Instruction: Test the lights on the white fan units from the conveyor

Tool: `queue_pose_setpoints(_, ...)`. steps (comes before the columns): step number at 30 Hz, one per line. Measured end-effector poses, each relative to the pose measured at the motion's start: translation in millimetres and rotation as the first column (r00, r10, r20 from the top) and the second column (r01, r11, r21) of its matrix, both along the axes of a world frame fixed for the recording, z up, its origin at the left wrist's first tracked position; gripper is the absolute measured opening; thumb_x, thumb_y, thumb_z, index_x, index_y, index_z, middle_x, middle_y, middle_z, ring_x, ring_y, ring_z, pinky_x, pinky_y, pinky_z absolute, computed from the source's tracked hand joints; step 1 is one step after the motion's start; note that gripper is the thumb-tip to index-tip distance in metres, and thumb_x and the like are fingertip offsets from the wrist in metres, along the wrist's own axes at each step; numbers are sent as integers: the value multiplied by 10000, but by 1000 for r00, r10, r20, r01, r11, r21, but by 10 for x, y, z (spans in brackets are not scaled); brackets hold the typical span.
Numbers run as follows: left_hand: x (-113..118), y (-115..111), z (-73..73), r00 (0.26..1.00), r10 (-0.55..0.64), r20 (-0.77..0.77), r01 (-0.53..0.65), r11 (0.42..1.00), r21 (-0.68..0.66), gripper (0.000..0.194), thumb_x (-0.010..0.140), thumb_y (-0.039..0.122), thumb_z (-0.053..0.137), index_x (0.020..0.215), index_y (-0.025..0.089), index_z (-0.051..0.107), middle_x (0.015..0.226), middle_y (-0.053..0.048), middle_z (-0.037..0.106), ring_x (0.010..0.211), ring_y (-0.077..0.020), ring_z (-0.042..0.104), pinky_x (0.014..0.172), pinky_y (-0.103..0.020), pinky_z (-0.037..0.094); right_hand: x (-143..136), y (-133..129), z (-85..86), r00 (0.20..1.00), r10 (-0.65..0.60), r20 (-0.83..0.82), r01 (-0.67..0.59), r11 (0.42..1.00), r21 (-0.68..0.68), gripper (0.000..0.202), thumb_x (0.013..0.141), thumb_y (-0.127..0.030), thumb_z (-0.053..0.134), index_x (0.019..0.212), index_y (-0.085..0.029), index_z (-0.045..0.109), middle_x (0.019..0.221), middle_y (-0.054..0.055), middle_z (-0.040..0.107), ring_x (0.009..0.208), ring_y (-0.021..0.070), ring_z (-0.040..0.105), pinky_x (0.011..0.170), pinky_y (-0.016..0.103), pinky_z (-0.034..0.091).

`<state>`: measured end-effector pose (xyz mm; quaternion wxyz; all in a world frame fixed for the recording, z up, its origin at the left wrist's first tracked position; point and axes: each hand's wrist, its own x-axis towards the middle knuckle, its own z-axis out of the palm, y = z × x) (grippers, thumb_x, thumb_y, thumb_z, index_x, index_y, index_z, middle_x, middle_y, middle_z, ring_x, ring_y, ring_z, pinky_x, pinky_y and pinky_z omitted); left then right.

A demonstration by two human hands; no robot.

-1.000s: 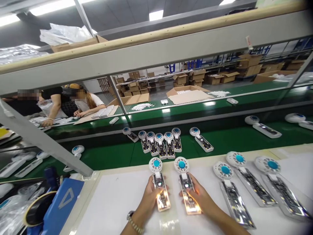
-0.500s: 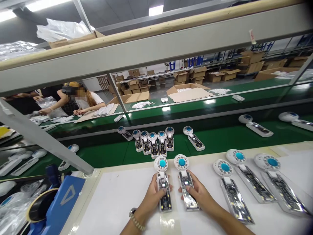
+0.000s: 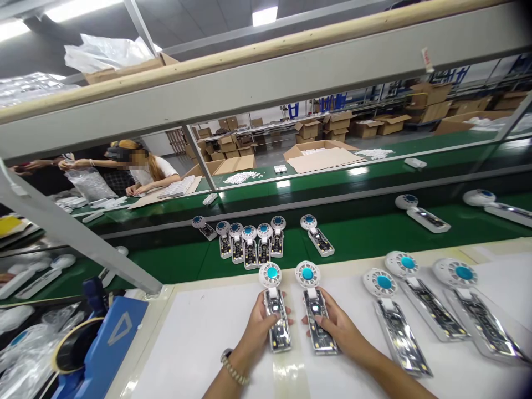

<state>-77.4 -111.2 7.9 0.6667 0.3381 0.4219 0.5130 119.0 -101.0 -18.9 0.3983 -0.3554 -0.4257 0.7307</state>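
My left hand grips a device with a round white head, a blue centre and a clear body showing a circuit board; the thumb lies on its front. My right hand holds a second device of the same kind beside it, thumb also on the front. Both have their round heads pointing away from me, above the white work surface. To the right lie three more such devices, the nearest right of my right hand.
Behind the work surface, a green conveyor carries a cluster of similar devices and a few single ones. A blue tape dispenser stands at left, near plastic bags. A slanted metal post rises there. People work beyond.
The devices on the green conveyor have shifted left. My left hand and its device have moved slightly up and left. In the background, a person's hand and a plastic bag have risen.
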Motion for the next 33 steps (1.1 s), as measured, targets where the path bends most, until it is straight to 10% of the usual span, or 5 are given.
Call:
queue_pose_setpoints(18,-62,0,-79,992,-111,-55,114,992,59,604,614,222,746,1127,159,434,889,-97,593,764,-189,561,722,-326,457,22,10,-82,1000,1,-11,0,988,154,843,740,-486,599,1390,-252,116,1369,151,353,1148,286,475,965,461,342)
queue_pose_setpoints(33,-55,-10,-32,993,-108,-48,111,992,52,584,606,198,739,1110,169,446,845,-70,592,692,-150,551,638,-251,432,25,-16,1,999,-7,53,0,992,127,873,710,-481,620,1395,-244,133,1285,154,457,1123,317,490,913,485,384)
